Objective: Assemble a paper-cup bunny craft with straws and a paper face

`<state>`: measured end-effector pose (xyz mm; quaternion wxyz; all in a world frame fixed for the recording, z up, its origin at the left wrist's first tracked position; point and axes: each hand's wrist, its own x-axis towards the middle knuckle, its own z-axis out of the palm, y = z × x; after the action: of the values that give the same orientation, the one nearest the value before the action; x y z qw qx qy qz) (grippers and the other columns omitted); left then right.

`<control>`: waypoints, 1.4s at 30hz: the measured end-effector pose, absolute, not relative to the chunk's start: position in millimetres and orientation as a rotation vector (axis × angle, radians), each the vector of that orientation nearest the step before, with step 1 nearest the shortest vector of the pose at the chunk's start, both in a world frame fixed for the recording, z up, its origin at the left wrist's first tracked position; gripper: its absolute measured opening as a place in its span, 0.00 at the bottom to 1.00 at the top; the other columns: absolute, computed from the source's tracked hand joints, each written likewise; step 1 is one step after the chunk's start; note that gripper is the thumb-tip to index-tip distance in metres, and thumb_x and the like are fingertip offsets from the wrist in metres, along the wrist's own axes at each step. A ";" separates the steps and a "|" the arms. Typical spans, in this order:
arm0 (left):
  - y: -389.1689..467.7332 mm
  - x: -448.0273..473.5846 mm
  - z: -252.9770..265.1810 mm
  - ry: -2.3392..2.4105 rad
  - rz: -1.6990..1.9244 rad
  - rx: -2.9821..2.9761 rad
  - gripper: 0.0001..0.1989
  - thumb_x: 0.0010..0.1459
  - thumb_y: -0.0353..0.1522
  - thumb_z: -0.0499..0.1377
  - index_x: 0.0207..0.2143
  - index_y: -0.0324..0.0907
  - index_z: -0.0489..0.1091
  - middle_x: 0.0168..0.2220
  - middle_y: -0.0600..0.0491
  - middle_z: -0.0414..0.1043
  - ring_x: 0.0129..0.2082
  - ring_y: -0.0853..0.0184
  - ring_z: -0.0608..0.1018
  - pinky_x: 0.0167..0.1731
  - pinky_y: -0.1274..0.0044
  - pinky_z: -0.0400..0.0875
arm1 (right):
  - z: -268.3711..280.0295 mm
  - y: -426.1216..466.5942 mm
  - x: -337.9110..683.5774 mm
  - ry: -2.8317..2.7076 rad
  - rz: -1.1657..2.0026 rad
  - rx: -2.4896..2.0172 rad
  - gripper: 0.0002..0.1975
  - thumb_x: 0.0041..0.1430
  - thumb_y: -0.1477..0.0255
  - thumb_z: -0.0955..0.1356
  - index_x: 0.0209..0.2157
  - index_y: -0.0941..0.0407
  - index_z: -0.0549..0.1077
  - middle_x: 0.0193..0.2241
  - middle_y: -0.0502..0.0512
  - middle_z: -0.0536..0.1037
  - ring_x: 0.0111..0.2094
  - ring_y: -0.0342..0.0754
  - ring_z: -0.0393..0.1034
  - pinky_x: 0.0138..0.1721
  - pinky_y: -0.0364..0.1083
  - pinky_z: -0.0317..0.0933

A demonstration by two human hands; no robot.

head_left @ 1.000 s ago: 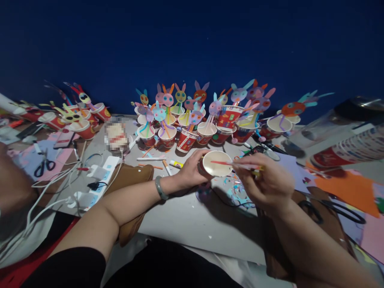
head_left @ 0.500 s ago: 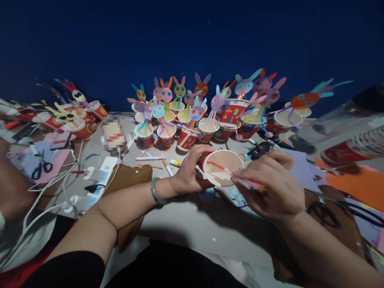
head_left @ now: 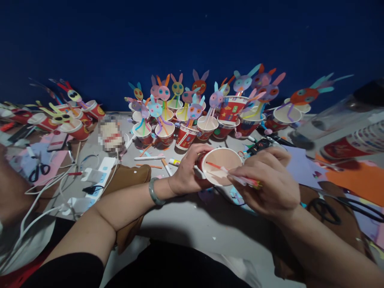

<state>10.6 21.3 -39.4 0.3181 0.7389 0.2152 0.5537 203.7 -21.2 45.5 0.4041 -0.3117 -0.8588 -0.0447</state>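
My left hand (head_left: 192, 170) is wrapped round a red paper cup (head_left: 222, 155), tilted so that its pale inside faces me. In my right hand (head_left: 267, 184) I pinch a slim pen-like stick (head_left: 222, 169), with an orange-red front and a translucent, colourful rear. Its front end reaches over the cup's mouth and into it; whether the tip touches the inside wall I cannot tell. Pale blue paper cut-outs (head_left: 237, 196) lie on the table just under the cup, partly hidden by my right hand.
Behind stand several red cups with paper rabbit figures (head_left: 196, 112). At left are a power strip (head_left: 103, 176) with white cables, scissors (head_left: 39, 173) and another person's arm (head_left: 18, 182). Stacked cups (head_left: 354, 144), a clear bottle (head_left: 327, 116) and orange paper (head_left: 357, 182) lie at right.
My right hand has shifted slightly left with the pen-like stick, its front still inside the cup's mouth. The cup and my left hand stay nearly as they were; the view moved a little.
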 end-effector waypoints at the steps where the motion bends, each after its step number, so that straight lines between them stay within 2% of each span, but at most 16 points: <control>1: 21.2 10.4 -40.1 0.567 1.453 1.941 0.39 0.45 0.42 0.71 0.56 0.46 0.59 0.51 0.47 0.65 0.50 0.60 0.73 0.51 0.66 0.70 | 45.3 -20.6 203.9 -2.173 -0.114 -0.772 0.10 0.58 0.77 0.67 0.41 0.51 0.68 0.24 0.50 0.76 0.26 0.49 0.67 0.39 0.56 0.53; 10: 22.1 9.1 -40.4 0.536 1.467 2.007 0.38 0.46 0.41 0.71 0.57 0.46 0.59 0.51 0.46 0.66 0.52 0.58 0.71 0.52 0.65 0.69 | 45.2 -20.9 203.6 -2.193 -0.100 -0.788 0.10 0.59 0.77 0.67 0.41 0.50 0.67 0.25 0.50 0.77 0.24 0.49 0.66 0.37 0.55 0.53; 17: 20.2 10.5 -39.9 0.521 1.434 2.039 0.38 0.47 0.43 0.70 0.57 0.47 0.58 0.50 0.46 0.67 0.50 0.58 0.72 0.50 0.64 0.70 | 40.4 -21.7 200.6 -2.222 -0.270 -0.669 0.05 0.62 0.76 0.65 0.39 0.54 0.70 0.24 0.53 0.76 0.27 0.49 0.68 0.37 0.54 0.53; 27: 16.5 11.3 -41.4 0.611 1.383 2.009 0.37 0.46 0.43 0.71 0.55 0.44 0.59 0.49 0.47 0.68 0.48 0.60 0.74 0.47 0.67 0.71 | 41.8 -20.3 200.9 -2.252 -0.056 -0.863 0.05 0.62 0.77 0.67 0.39 0.53 0.70 0.25 0.50 0.76 0.31 0.49 0.68 0.42 0.54 0.54; 29: 14.9 12.2 -41.4 0.630 1.352 2.002 0.36 0.46 0.42 0.71 0.54 0.44 0.60 0.48 0.48 0.68 0.47 0.61 0.74 0.46 0.68 0.72 | 42.3 -18.7 202.0 -2.279 -0.032 -0.888 0.03 0.63 0.76 0.66 0.36 0.54 0.70 0.25 0.50 0.75 0.31 0.49 0.67 0.42 0.53 0.54; 32: 12.7 14.4 -42.7 0.648 1.299 1.964 0.37 0.45 0.41 0.71 0.54 0.44 0.60 0.48 0.48 0.69 0.46 0.61 0.75 0.46 0.68 0.73 | 42.7 -16.1 203.2 -2.305 0.003 -0.901 0.05 0.65 0.74 0.65 0.33 0.54 0.70 0.26 0.51 0.75 0.30 0.49 0.66 0.40 0.52 0.53; 42: 10.6 15.1 -51.7 0.660 1.174 1.919 0.38 0.43 0.41 0.72 0.54 0.44 0.61 0.49 0.47 0.70 0.47 0.59 0.76 0.47 0.67 0.72 | 40.6 -13.5 202.5 -2.252 0.167 -0.971 0.06 0.64 0.74 0.65 0.33 0.54 0.71 0.24 0.49 0.72 0.28 0.46 0.65 0.38 0.50 0.54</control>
<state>15.1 10.6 -51.7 0.3880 0.7545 0.2594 0.4613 202.5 -13.5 40.6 0.3350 -0.3722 -0.8632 0.0640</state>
